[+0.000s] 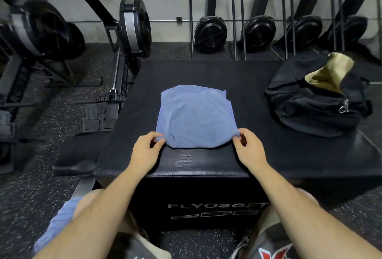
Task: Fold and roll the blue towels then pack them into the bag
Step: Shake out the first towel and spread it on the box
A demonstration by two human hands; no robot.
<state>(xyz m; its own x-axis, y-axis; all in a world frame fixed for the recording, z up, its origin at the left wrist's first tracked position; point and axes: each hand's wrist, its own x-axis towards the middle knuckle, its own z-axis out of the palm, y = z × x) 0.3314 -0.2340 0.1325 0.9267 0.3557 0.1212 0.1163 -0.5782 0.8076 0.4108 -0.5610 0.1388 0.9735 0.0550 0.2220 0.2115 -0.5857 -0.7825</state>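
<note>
Head view. A blue towel [194,118] lies spread and slightly rumpled at the centre of a black plyo box [258,155], its near edge toward 6 o'clock. The left hand [147,151], at 7 o'clock of the towel, pinches the near left corner between thumb and forefinger, the other fingers curled. The right hand [249,149], at 5 o'clock of the towel, pinches the near right corner the same way, lifting it a little off the surface. A black bag [314,105] rests on the box at 3 o'clock of the towel, well apart from it, its mouth open and showing a tan lining [328,72]. A second blue towel [60,223] lies over the person's left thigh at 7 o'clock of the frame, partly hidden by the forearm. Rowing machines [132,25] stand on the speckled floor [51,134] from 9 to 1 o'clock, against the wall
</note>
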